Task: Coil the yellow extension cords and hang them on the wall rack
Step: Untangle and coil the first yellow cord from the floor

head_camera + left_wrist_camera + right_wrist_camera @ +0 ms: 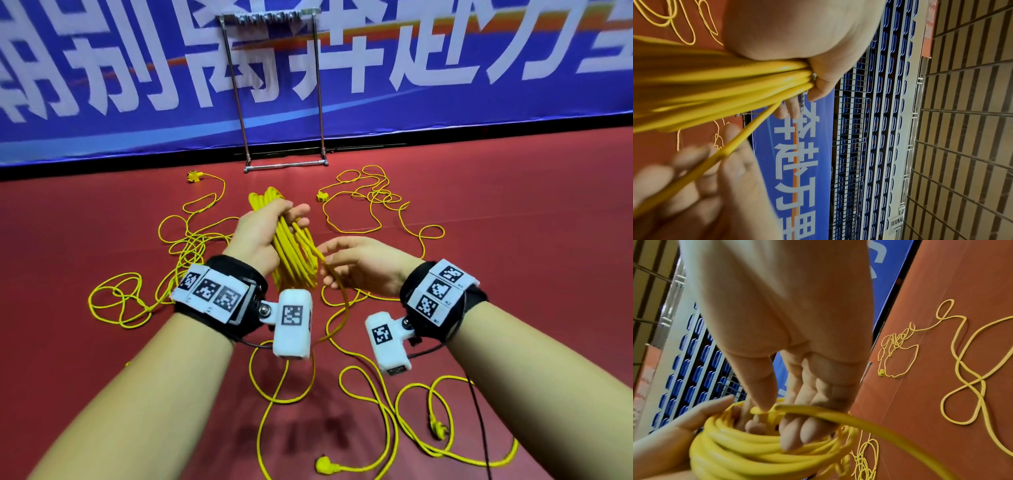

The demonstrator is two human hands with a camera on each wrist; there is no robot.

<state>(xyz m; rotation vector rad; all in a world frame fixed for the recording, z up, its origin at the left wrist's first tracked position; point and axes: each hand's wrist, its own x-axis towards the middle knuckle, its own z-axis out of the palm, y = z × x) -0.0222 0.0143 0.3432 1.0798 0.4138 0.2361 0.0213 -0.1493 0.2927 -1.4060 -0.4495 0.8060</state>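
Coil [291, 246] of yellow cord sat in my left hand [260, 236], fingers curled round the bundled loops and clamping them, held above the red floor [513, 192]. My right hand [363, 263] was just beside the coil, with the free strand [337, 291] running between thumb and loosely bent fingers; a light pinch, as the right wrist view showed the thumb tip pressing that strand. From there the strand dropped to the floor and trailed in wide loops to a yellow plug [323, 465] near my feet. Second plug [438, 426] lay to the right of it. Two more yellow cords lay loose and tangled on the floor, one to the left [191, 236], one to the right [373, 198], each ending in a yellow socket block. Metal rack [281, 89] stood against the blue banner [445, 78], well beyond the cords, with nothing hung on it.
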